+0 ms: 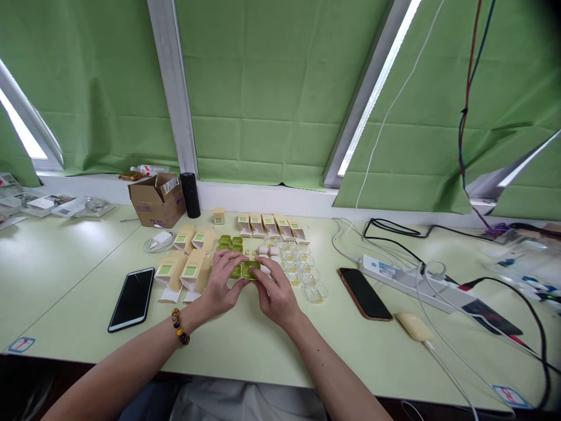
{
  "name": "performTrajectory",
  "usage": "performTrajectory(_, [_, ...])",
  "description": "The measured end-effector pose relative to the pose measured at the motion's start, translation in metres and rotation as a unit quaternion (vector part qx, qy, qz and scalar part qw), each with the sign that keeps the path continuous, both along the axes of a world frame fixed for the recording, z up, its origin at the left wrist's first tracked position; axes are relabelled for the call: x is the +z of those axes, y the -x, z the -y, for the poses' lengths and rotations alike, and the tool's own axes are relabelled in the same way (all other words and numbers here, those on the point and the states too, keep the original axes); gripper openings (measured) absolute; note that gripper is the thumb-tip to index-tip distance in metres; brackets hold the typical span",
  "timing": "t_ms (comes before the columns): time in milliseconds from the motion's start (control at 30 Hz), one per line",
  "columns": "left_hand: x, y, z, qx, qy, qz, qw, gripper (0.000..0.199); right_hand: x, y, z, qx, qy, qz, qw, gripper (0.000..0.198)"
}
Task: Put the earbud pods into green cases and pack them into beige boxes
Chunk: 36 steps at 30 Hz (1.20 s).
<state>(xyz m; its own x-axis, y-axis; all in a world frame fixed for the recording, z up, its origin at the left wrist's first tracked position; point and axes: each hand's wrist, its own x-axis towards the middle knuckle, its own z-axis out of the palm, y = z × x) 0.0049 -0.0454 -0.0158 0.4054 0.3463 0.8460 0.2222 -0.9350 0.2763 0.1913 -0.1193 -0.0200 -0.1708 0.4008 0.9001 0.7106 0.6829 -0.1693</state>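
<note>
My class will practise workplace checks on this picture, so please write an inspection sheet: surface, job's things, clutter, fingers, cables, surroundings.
Surface: pale green table, things spread across it.
Job's things: small green container between the hands; beige boxes and clear containers nearby.
Clutter: left phone, right phone; cardboard box and black cylinder at the back.
Fingers: left hand and right hand both grip the green container.
Cables: black and white, around the power strip.
Surroundings: green blinds behind the table.
</note>
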Motion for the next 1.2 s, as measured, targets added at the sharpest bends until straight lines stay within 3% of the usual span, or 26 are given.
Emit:
performTrajectory(433, [-0.0008,-0.0007,0.0011,0.006,0.002,0.002,1.0,0.041,-0.0035,-0.0001,-0.001,-0.013,0.011,0.031,0.999,0.052])
performTrajectory(900, [-0.0026,-0.001,-0.0019,0.006,0.016,0.002,1.0,0.04,-0.0033,0.0012,-0.0014,-0.016,0.018,-0.005,1.0,0.036])
performTrajectory(1200, [-0.0027,-0.0011,-0.0016,0.008,0.015,0.001,1.0,0.041,-0.0054,0.0001,-0.0023,-0.022,0.013,0.006,1.0,0.043])
